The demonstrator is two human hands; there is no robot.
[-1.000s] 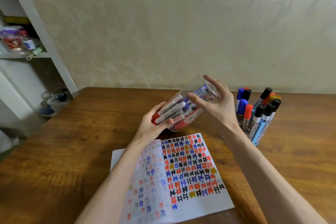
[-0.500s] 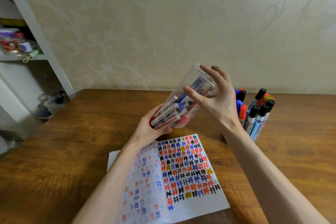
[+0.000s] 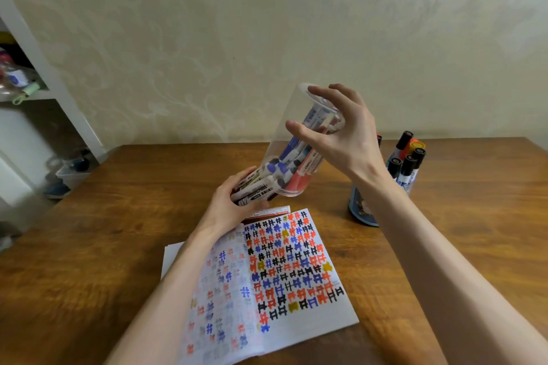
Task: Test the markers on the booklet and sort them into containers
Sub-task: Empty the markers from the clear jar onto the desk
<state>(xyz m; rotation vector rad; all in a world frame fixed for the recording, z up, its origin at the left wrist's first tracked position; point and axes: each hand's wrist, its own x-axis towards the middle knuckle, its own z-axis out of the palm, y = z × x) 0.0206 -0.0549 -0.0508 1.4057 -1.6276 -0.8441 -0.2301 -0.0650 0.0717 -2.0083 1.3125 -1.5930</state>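
Wooden table (image 3: 118, 216), booklet (image 3: 296, 275) open at lower centre. Clasps tilted clear cup (image 3: 296, 107) by upper end with right hand (image 3: 350, 139), grips its protruding markers (image 3: 255, 187) with left hand (image 3: 228, 210).

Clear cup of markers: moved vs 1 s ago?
Yes. The clear cup tipped steeper: its upper end rose from level with the back edge of the table to well above it.

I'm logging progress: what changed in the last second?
The right hand raised the upper end of the clear container, tipping it steeper. The left hand keeps gripping the markers at its lower end. The booklet and the blue marker cup stayed put.
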